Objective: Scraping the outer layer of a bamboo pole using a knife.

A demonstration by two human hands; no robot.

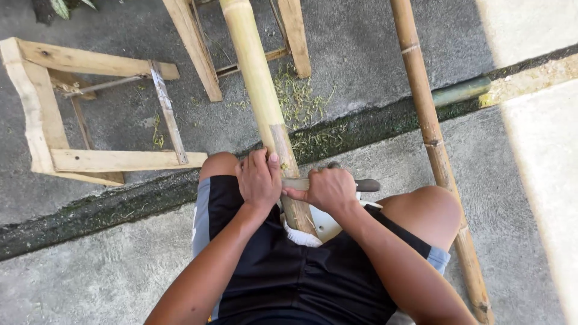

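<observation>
My left hand [259,179] wrapped round bamboo pole [263,102], fingers clamped on it just above lap. My right hand [328,189] fisted tight on knife [366,185], blade laid across pole, dark end poking right. Pole runs from between my knees far up to wooden stand [198,54]. Second bamboo pole [435,150] lies right. Wooden frame [90,159] far left, green shavings [298,99] on concrete.

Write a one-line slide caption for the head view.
Seated person's left hand and right hand draw a knife across a bamboo pole.
</observation>
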